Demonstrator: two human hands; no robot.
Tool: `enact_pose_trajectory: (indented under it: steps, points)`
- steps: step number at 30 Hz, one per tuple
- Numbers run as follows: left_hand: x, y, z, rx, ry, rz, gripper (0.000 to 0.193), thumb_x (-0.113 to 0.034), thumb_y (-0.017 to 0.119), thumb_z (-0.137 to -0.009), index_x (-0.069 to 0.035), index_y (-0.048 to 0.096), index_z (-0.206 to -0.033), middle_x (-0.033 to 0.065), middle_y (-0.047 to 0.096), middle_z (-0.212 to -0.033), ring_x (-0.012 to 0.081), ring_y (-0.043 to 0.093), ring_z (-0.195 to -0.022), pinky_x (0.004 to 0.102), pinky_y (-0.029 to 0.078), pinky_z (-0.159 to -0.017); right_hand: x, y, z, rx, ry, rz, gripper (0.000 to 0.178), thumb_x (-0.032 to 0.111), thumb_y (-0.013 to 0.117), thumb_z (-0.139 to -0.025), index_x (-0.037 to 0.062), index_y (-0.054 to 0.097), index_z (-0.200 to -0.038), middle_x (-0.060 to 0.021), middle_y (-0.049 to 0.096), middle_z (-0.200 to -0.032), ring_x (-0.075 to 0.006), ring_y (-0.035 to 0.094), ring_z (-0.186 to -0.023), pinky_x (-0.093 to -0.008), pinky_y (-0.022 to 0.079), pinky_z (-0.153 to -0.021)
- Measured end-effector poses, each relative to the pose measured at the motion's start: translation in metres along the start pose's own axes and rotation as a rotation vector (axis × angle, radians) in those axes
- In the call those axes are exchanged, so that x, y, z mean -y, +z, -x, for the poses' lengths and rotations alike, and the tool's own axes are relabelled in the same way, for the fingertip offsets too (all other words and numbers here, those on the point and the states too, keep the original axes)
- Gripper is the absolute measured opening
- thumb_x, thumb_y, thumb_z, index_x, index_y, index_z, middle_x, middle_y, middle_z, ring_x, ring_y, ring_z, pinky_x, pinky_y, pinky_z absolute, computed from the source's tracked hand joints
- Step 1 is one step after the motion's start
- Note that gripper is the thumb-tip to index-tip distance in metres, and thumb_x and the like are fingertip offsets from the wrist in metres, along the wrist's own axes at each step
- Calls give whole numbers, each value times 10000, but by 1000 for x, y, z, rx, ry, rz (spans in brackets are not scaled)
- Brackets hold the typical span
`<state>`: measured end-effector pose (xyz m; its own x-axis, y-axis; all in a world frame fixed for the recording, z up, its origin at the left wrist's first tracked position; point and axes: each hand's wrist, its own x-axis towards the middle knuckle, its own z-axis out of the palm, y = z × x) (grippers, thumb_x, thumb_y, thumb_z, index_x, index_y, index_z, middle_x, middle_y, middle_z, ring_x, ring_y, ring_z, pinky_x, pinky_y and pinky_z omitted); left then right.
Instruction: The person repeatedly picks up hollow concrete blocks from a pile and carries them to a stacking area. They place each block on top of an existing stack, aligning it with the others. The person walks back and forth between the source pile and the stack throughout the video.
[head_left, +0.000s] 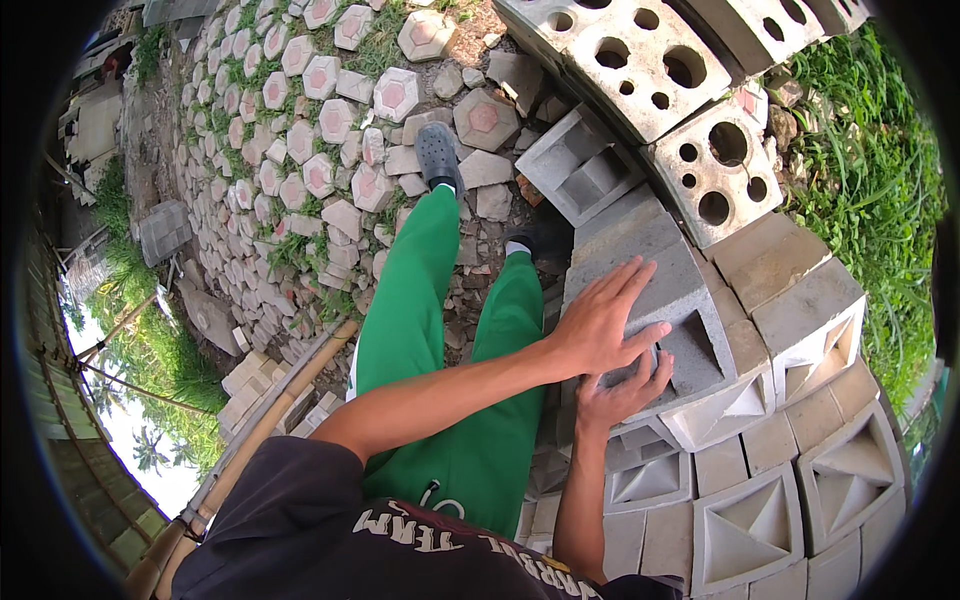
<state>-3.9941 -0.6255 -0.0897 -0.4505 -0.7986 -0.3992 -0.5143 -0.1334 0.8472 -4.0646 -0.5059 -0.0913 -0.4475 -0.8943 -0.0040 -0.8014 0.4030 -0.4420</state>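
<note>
A grey concrete block (675,275) with a triangular recess sits on a stack at my right side. My left hand (605,318) rests on it, fingers stretched out and pointing away from me. Just nearer, my right hand (622,395) lies at the near edge beside the recess, its fingers apart and slightly bent. The two hands are close together and seem to hold nothing. Part of the block's near side is hidden beneath them. Past the block, a hollow grey block (580,165) leans at a tilt against the stack.
Pale blocks with round holes (710,175) stand at the far right. Patterned blocks (748,530) fill the near right, with grass (860,180) beyond. Hexagonal pavers (337,120) and broken stones cover the ground by my feet. A bamboo pole (270,420) runs along my left.
</note>
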Motion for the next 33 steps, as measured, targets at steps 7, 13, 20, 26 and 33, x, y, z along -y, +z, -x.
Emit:
enact_pose_trajectory:
  steps: [7,13,20,26,33]
  points:
    - [8,2,3,-27,-3,28,788,-465,597,-844,63,337,-1368,309,342,-1397,436,354,-1294,467,296,-1064,4,-1,7,5,27,25,652,475,591,-850,-11,438,-1257,-223,362,-1323,-392,339,-1270,-557,293,-1036]
    - [11,-1,6,13,-18,95,785,-496,548,-862,55,329,-1376,301,304,-1425,424,280,-1341,506,220,-1089,8,1,10,44,32,34,719,573,480,-880,-18,396,-1282,-183,386,-1324,-384,280,-1298,-530,258,-1037]
    - [20,-5,18,17,0,185,655,-405,496,-911,7,336,-1395,269,274,-1457,419,250,-1358,527,194,-1096,3,5,11,76,-37,106,697,512,485,-889,-32,354,-1303,-180,374,-1317,-365,277,-1290,-488,257,-1030]
    - [72,-50,65,39,15,390,422,-275,535,-914,-31,513,-1257,164,512,-1302,324,462,-1221,424,351,-1019,9,10,13,27,34,146,568,417,413,-956,-35,364,-1298,-234,307,-1356,-380,311,-1274,-486,260,-1041]
    - [210,-196,157,-45,-348,509,172,-189,620,-872,-59,698,-954,103,696,-953,231,666,-865,353,520,-783,75,19,32,-39,419,147,614,425,279,-1003,-28,279,-1418,-262,103,-1514,-367,150,-1405,-439,185,-1120]
